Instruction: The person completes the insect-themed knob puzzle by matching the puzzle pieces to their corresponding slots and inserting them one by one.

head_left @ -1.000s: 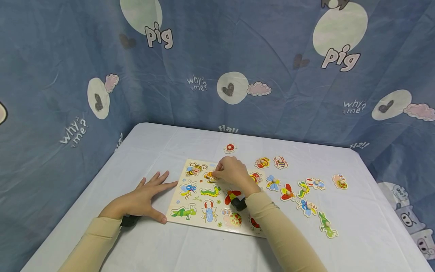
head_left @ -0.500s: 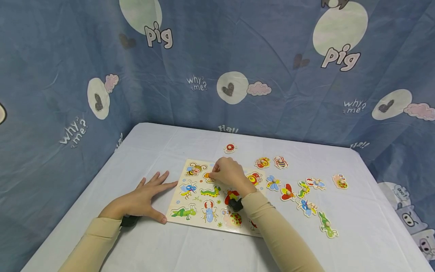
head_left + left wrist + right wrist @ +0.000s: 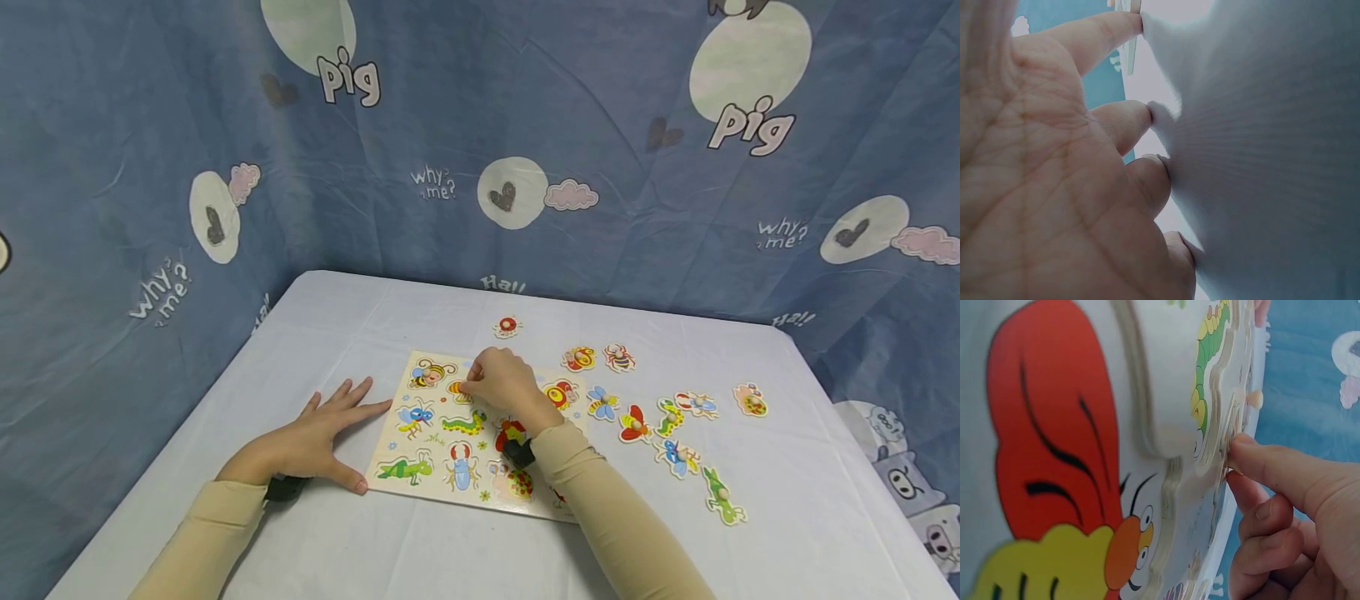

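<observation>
In the head view, my left hand (image 3: 315, 437) lies spread beside an insect peg puzzle board (image 3: 438, 490). Index finger and thumb reach the board's left edge, and the left wrist view shows fingertips pressing on the white cloth. Over the board's upper middle, my right hand (image 3: 510, 383) pinches an orange-striped insect piece (image 3: 457, 392) between thumb and index finger, low against the board. Part of that piece is hidden by the fingers. In the right wrist view, a wooden knob (image 3: 1255, 399) stands beyond the pinching fingertips, and a printed caterpillar (image 3: 1210, 356) lies nearer.
Several loose knobbed insect pieces lie right of the board, among them a red-winged one (image 3: 634, 425), a blue-winged bee (image 3: 602, 404) and a green grasshopper (image 3: 723, 497). A red ladybird piece (image 3: 507, 326) lies behind the board. Blue printed cloth (image 3: 420, 233) hangs behind the table.
My right hand has shifted slightly left with the orange-striped piece, then stayed almost still over the last half second. My left hand has kept its place.
</observation>
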Available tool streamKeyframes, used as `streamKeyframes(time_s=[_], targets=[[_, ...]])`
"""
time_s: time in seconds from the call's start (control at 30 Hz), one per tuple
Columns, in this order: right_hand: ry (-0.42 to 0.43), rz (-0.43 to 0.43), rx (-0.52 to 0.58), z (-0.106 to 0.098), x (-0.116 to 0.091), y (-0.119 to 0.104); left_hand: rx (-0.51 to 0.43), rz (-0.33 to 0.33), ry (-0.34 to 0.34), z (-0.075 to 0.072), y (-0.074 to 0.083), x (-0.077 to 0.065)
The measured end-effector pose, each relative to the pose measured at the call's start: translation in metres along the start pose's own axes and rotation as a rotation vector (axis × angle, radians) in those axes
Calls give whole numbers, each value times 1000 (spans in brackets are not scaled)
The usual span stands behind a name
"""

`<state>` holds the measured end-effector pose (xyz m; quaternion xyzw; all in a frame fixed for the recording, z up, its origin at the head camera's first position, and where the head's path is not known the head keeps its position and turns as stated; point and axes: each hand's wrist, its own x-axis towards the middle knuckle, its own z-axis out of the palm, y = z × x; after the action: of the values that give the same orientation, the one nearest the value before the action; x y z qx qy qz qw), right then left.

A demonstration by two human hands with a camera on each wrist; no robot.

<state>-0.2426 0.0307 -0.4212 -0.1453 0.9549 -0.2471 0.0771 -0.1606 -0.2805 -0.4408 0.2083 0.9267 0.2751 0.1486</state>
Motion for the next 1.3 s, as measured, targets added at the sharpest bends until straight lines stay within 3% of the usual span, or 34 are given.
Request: streamKeyframes(time_s=[0.53,0.77,1.13,1.3], targets=[[-12,-5,51,0,0,6,3,-5,-6,-1,2,-1],[-77,6,97,-14,-1,13,3,-1,-6,0,0,0],[-17,14,63,-39,-2,35,10,-8,-5,0,-1,1],[-8,59,43,-44,-1,44,11,-12,-2,1,0,1]])
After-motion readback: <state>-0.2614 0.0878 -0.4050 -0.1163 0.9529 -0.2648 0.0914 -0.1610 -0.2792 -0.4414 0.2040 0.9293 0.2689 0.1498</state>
